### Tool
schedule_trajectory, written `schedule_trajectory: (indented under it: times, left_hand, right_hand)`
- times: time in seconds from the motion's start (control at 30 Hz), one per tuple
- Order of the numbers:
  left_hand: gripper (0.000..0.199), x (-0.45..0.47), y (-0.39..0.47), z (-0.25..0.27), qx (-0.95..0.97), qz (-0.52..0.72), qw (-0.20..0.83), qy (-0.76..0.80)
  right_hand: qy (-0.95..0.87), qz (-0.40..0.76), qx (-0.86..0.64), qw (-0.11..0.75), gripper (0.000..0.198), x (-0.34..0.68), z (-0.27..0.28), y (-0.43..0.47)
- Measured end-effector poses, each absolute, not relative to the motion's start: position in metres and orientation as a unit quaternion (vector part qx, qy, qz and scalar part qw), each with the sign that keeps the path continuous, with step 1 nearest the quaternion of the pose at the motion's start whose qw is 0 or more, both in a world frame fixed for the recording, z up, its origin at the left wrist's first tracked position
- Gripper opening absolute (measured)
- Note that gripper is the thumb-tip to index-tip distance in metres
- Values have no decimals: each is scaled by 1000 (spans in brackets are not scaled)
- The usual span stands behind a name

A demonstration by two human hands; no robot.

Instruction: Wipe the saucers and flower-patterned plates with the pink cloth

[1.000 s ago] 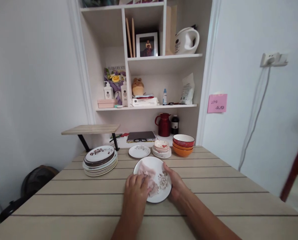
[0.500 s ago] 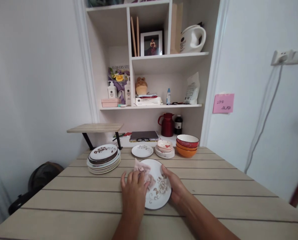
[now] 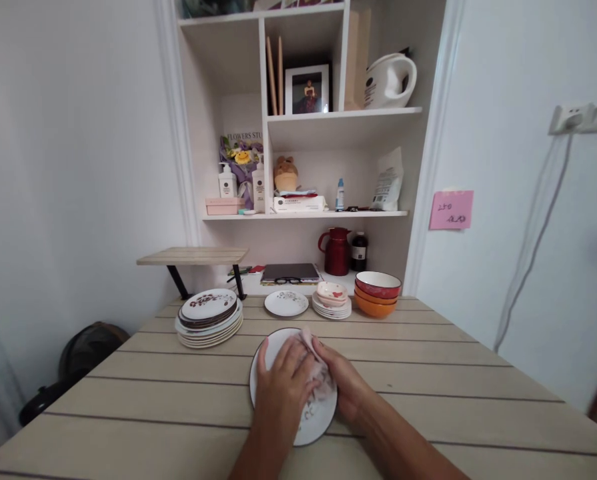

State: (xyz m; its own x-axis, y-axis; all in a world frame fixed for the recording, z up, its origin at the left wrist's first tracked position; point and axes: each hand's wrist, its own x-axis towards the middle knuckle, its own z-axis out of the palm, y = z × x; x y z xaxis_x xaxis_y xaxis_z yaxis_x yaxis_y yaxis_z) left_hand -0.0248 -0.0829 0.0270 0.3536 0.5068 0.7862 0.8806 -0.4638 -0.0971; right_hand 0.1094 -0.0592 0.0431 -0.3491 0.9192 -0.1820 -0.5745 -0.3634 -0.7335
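A white plate [image 3: 273, 347] with a dark rim and a brown flower pattern is held above the near part of the table. My right hand [image 3: 345, 380] grips its right edge, thumb on top and the other fingers underneath. Over the plate's face lies my left hand [image 3: 285, 377], pressing a crumpled pale pink cloth [image 3: 323, 383] against it. The cloth spreads under the fingers towards the right rim, near my right thumb. Most of the flower pattern is hidden by the hand and cloth.
Behind stand a stack of plates [image 3: 209, 319] on the left, a single flowered plate [image 3: 286, 303], small dishes [image 3: 331, 303] and stacked bowls [image 3: 377, 297]. A small wooden riser [image 3: 193, 256] stands at the table's [image 3: 128, 400] back left. Shelves rise behind, with a red jug [image 3: 337, 252].
My left hand and the cloth have moved right across the plate, up to its right rim. The plate has shifted slightly left and nearer to me. My right hand keeps its grip.
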Motion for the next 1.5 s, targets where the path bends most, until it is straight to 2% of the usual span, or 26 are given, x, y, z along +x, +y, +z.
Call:
schedule_trajectory:
  times: [0.17,0.3,0.4,0.5,0.63,0.73,0.83,1.0,1.1,1.2,1.33,1.5]
  left_hand:
    - [27,-37,-81,29,-696,-365,240,-569]
    - [24,-35,-79,19,-758,-342,202,-517]
    - [31,-24,-77,12,-807,-340,201,-439]
    - [39,-17,-77,12,-830,-322,212,-402]
    - [41,-22,-78,23,-774,-321,229,-496]
    - [38,-30,-78,27,-698,-337,221,-592]
    - [32,-33,-80,27,-691,-330,188,-615]
    - [33,-22,-82,17,-776,-315,147,-526]
    - [38,-16,-83,13,-809,-317,160,-468]
    - [41,-17,-83,17,-825,-304,169,-446]
    - [40,-25,-84,26,-776,-324,185,-509]
    - [30,-31,-82,24,-710,-334,184,-593]
  right_hand:
    - [-222,799,-277,486,48,119,41,-47]
    - [-172,769,-311,532,53,136,39,-34]
    - [-178,777,-314,516,57,139,39,-34]
    - [-216,790,-316,479,51,130,38,-42]
    - [-277,766,-292,502,39,109,38,-55]
    - [-260,772,-293,502,43,108,38,-54]
    - [-205,766,-337,508,49,121,38,-44]
    - [-176,731,-372,545,51,144,41,-31]
    - [-193,752,-356,520,54,142,44,-37]
    - [-249,764,-342,487,47,127,44,-50]
    - [-299,761,-308,486,40,108,40,-58]
    - [-201,767,-329,514,47,127,33,-38]
